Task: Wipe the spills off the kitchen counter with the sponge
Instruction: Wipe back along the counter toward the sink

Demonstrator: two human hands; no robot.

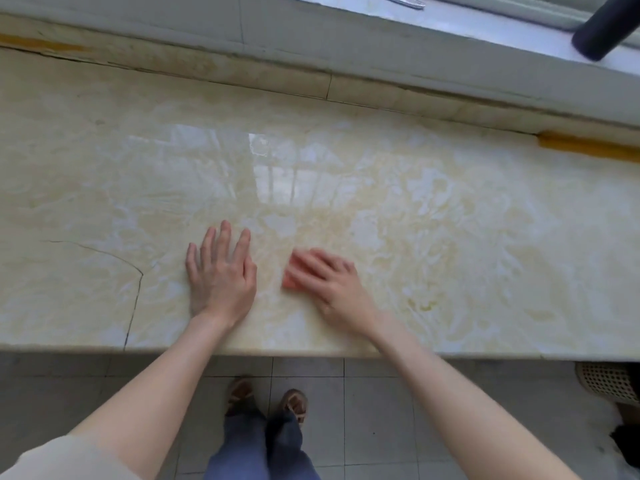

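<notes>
A pink-orange sponge [290, 278] lies flat on the cream marble counter [450, 209], near its front edge. My right hand [332, 282] presses down on the sponge and covers most of it; hand and sponge are blurred. Just left of the sponge, my left hand [221, 271] rests palm down on the counter, fingers spread, holding nothing. A faint yellowish stain [424, 306] shows on the counter to the right of my right hand. The glossy surface reflects a window.
A thin crack [133, 306] runs across the counter at the left down to the front edge. A raised ledge [311, 81] backs the counter, with a windowsill [485, 22] and a dark cylinder [604, 29] above. Tiled floor and a wicker basket [607, 382] lie below.
</notes>
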